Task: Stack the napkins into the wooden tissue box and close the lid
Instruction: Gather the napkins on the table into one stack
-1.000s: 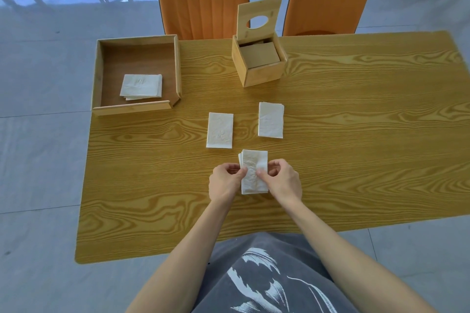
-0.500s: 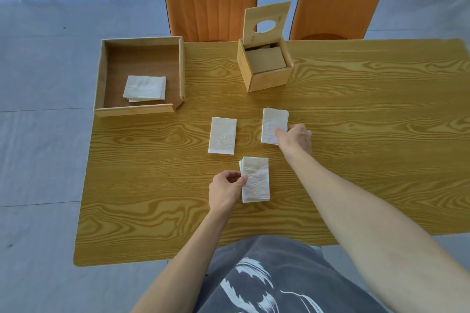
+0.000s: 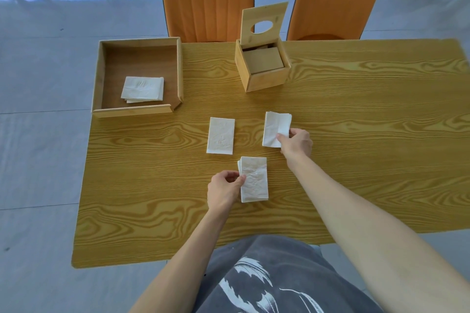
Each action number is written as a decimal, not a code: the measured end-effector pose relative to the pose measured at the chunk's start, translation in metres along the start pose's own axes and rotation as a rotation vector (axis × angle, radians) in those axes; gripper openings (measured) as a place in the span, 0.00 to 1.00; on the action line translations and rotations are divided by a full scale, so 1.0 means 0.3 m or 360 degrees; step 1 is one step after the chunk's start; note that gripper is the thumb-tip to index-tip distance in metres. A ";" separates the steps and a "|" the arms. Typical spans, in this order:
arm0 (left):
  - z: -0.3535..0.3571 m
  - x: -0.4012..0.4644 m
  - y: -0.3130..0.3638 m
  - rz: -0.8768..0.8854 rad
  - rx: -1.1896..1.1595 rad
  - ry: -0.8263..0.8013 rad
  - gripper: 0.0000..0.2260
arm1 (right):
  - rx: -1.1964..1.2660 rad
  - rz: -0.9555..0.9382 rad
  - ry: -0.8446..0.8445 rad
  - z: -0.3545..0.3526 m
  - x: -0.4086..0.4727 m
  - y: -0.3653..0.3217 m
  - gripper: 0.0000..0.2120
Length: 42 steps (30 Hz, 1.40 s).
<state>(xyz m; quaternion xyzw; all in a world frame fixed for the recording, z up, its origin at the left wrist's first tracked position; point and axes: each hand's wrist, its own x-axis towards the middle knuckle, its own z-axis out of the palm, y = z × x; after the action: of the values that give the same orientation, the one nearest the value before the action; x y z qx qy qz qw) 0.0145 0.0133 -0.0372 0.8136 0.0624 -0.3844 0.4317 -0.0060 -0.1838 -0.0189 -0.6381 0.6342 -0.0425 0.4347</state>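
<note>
Two napkins (image 3: pixel 276 128) between right fingers (image 3: pixel 281 138)

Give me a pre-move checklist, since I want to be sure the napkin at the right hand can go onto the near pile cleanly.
1. Right hand grips the right napkin: ok, fingers pinch its near right edge.
2. Left hand steadies the near napkin pile: ok, fingers at its left edge.
3. Pile squared: not ok, lower layers stick out at the top left.
4. Path between napkin and pile clear: ok, only bare table.
5. Tissue box lid open: ok, it stands upright.
6. All napkins gathered: not ok, the middle napkin and the tray napkins remain.
</note>
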 end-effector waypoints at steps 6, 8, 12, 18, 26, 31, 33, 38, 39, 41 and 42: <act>-0.001 -0.001 0.004 -0.0018 -0.0014 -0.0010 0.14 | 0.0522 0.0111 -0.0188 -0.076 -0.047 0.074 0.07; -0.002 -0.001 0.005 -0.0023 -0.0009 -0.0013 0.14 | 0.0608 0.0105 -0.0302 -0.096 -0.080 0.107 0.01; -0.003 0.000 0.006 -0.0039 -0.0018 -0.0018 0.13 | 0.0613 0.0069 -0.0487 -0.101 -0.162 0.172 0.07; -0.003 -0.007 0.006 -0.0056 -0.0073 -0.0023 0.12 | 0.0524 0.0068 -0.0632 -0.072 -0.252 0.261 0.07; -0.003 -0.016 0.005 -0.0018 -0.0073 -0.0034 0.13 | -0.0045 -0.0208 -0.0431 -0.029 -0.277 0.278 0.06; -0.001 -0.020 0.008 -0.0017 -0.0065 -0.0015 0.13 | -0.0275 -0.0277 -0.0410 -0.025 -0.260 0.272 0.10; -0.001 -0.023 0.012 -0.0025 -0.0053 -0.0003 0.13 | -0.0358 -0.0295 -0.0350 -0.023 -0.256 0.276 0.20; 0.009 -0.040 0.037 -0.0004 0.0144 0.0032 0.18 | -0.0423 -0.0446 -0.0165 -0.025 -0.255 0.224 0.30; 0.012 -0.044 0.042 0.0004 0.0221 0.0038 0.19 | -0.0413 -0.0503 -0.0116 -0.019 -0.250 0.190 0.27; 0.017 -0.051 0.047 0.0027 0.0352 0.0057 0.18 | -0.0442 -0.0592 -0.0091 0.016 -0.232 0.109 0.22; 0.019 -0.052 0.047 0.0041 0.0399 0.0066 0.18 | -0.0476 -0.0621 -0.0120 0.043 -0.221 0.066 0.20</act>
<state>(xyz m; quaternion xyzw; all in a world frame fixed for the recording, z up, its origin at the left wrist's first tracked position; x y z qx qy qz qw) 0.0066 0.0038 -0.0193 0.8696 0.0123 -0.3668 0.3302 -0.0263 -0.1175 -0.0060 -0.8067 0.4816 -0.0076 0.3423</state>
